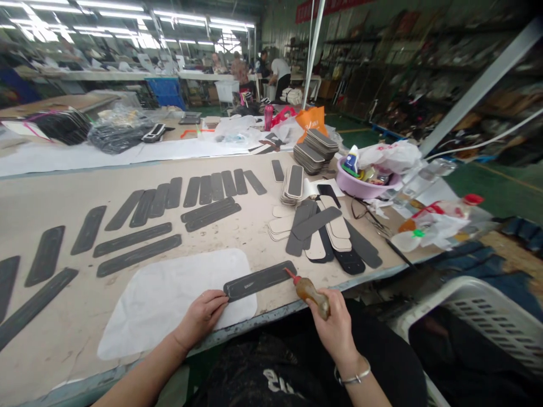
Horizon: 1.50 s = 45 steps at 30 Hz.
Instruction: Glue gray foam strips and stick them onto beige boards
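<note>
My left hand [203, 316] rests on the near end of a long dark grey strip [259, 279] and pins it to a white sheet [169, 297] on the table. Its fingers are curled against the strip's end. My right hand [335, 328] is closed around a small brown glue bottle [311, 292] with a red nozzle. The nozzle tip touches the right end of the same strip.
Rows of dark strips [169, 212] lie across the beige table [63, 186]. Stacks of beige and grey pieces [322, 232] sit to the right, by a pink bowl [360, 183] and plastic bags. A white basket [475, 322] stands at my right. People work far behind.
</note>
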Motion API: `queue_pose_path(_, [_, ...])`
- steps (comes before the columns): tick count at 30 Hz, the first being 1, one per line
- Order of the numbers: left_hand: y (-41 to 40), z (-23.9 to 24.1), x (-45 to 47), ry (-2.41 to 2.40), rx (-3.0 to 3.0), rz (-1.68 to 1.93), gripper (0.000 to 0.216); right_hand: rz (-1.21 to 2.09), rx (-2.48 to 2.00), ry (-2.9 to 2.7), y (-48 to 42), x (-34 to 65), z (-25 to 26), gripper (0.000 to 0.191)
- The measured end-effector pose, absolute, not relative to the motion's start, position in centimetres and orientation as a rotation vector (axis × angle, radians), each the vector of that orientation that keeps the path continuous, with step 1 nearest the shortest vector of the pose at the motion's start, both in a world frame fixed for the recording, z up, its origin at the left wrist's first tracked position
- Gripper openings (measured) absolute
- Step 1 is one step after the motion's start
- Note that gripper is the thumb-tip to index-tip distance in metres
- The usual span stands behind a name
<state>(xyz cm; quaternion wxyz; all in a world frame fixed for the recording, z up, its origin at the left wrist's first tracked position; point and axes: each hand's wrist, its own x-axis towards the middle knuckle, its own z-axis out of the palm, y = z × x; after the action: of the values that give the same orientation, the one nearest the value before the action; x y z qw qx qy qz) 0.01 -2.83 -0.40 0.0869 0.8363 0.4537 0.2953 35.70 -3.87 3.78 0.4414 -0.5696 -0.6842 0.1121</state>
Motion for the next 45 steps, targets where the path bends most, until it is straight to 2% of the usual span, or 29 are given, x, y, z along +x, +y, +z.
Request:
queue_pose_path(8, [-2.7, 0.5, 0.5, 1.378, 2.495, 0.73, 0.023, 0.229, -1.431, -1.733, -1.6, 36.3, 4.1, 0.015])
queue_pose_path(15, [-2.8, 0.5, 0.9, 1.392, 2.542, 0.754, 0.023, 0.198, -1.455, -1.708, -3.3, 37.3, 3.9, 0.019])
queue_pose_path(28, [-2.8, -0.5, 0.9, 1.386, 2.598, 0.856, 0.019, 0.536, -1.307, -1.725, -5.6, 32.3, 3.8, 0.014])
queue_pose_path(38, [-3.0, -0.6, 1.1, 1.382, 2.618, 0.882, 0.018, 0.239, -1.419, -1.718, -4.7, 34.4, 2.2, 0.018])
queue_pose_path(45, [-3.0, -0.1, 1.3, 1.393, 2.548, 0.865, 0.021, 0.313, -1.324, -1.797, -5.7, 33.2, 1.5, 0.018])
